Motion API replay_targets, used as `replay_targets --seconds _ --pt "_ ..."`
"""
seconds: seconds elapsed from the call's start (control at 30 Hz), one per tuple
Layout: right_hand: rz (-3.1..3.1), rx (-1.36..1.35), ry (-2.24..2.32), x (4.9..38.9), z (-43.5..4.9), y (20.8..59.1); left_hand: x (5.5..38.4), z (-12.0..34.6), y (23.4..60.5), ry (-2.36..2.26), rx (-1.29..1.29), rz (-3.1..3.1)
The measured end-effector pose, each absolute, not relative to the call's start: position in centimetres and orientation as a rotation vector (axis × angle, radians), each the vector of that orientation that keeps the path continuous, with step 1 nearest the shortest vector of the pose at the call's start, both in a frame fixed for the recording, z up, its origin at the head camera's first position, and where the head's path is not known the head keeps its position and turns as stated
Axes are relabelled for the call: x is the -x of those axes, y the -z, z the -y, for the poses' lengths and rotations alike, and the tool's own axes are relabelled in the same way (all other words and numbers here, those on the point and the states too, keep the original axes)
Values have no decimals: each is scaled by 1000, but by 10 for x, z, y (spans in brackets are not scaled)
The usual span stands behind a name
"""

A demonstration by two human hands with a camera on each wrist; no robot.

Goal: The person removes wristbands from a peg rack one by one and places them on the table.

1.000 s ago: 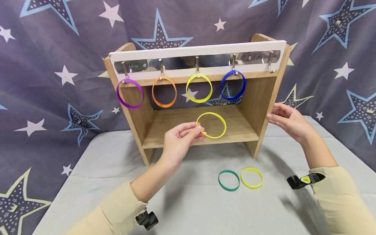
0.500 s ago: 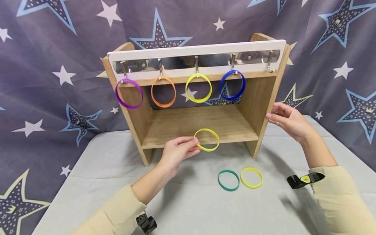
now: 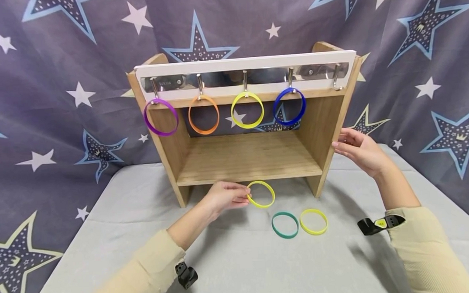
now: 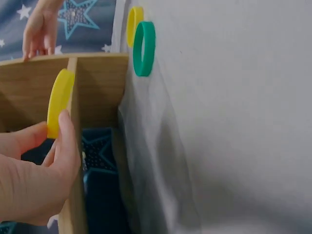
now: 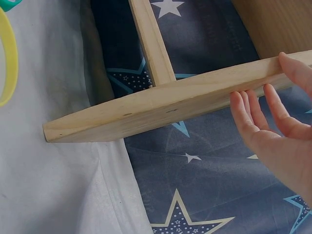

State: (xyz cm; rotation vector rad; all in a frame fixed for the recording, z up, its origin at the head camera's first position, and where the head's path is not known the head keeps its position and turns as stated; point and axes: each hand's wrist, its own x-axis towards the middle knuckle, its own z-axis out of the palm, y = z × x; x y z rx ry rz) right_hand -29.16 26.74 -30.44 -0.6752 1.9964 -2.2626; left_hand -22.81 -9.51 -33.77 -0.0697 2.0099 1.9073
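Note:
My left hand (image 3: pixel 229 195) pinches a yellow wristband (image 3: pixel 273 193) by its left edge, between thumb and fingers. The wristband is held just below the front edge of the wooden rack's shelf (image 3: pixel 246 157). In the left wrist view the same yellow wristband (image 4: pixel 60 100) stands up on edge from the fingertips. My right hand (image 3: pixel 362 153) touches the rack's right side panel (image 5: pixel 161 105), thumb at its front edge and fingertips against the outer face. Below the held wristband, a green wristband (image 3: pixel 274 228) and a second yellow wristband (image 3: pixel 326 224) lie side by side on the grey cloth.
A metal hook strip (image 3: pixel 223 79) runs along the rack's top. From its hooks hang a purple wristband (image 3: pixel 175 115), an orange wristband (image 3: pixel 218 114), another yellow wristband (image 3: pixel 262 110) and a blue wristband (image 3: pixel 304 106). The rightmost hook (image 3: pixel 336 77) bears nothing. A star-patterned curtain (image 3: pixel 58 67) stands behind.
My left hand has come down with the yellow wristband, from in front of the shelf to below its front edge. My right hand has stayed on the side panel.

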Motion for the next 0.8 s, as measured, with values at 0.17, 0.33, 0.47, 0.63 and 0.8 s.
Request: replay_targets --seconds 0.17,0.33,0.47,0.63,0.8 --pt "-2029 677 2240 292 -267 303 233 101 348 -1736 15 -1991" --pt "-2039 683 2237 292 -268 303 236 105 357 -1598 -26 -1996" --pt "-2021 697 2244 293 -267 303 238 108 365 -1561 -43 -1990" --pt "-2015 703 2239 294 -267 305 238 111 375 -1536 -44 -1987" --pt "-2027 709 2234 293 -268 306 237 113 380 -1499 -46 -2001"
